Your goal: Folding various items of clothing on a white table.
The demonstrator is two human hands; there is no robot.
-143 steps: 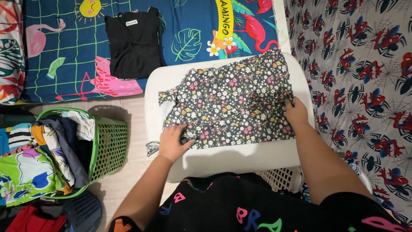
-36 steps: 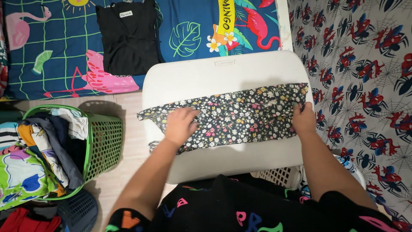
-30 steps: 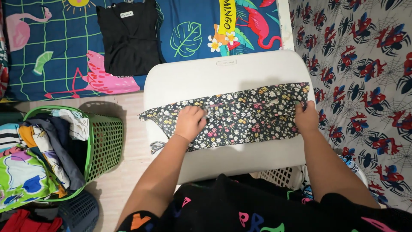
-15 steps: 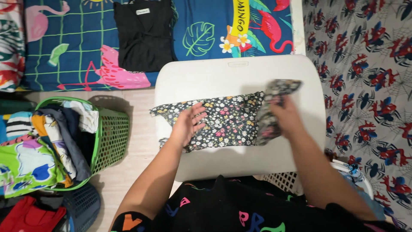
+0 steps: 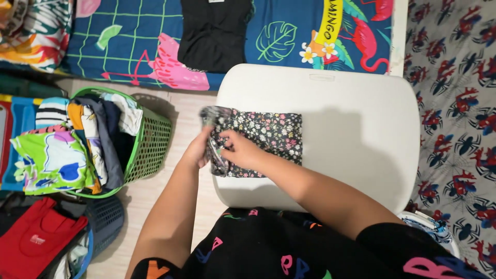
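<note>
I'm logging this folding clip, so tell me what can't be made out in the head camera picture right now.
- Left hand: fingers hidden behind the lifted, motion-blurred edge of the floral garment.
- Black garment: its top is cut off by the upper frame edge.
- Green basket: its inside is buried under piled clothes.
- Right hand: fingertips pressed into the fabric, grip unclear.

Both forearms reach forward, left hand and right hand close together, fingers curled.

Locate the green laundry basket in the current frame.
Head view, left side: the green basket stands on the floor, heaped with mixed clothes, left of the white table and just below the blue patterned mattress.
</note>
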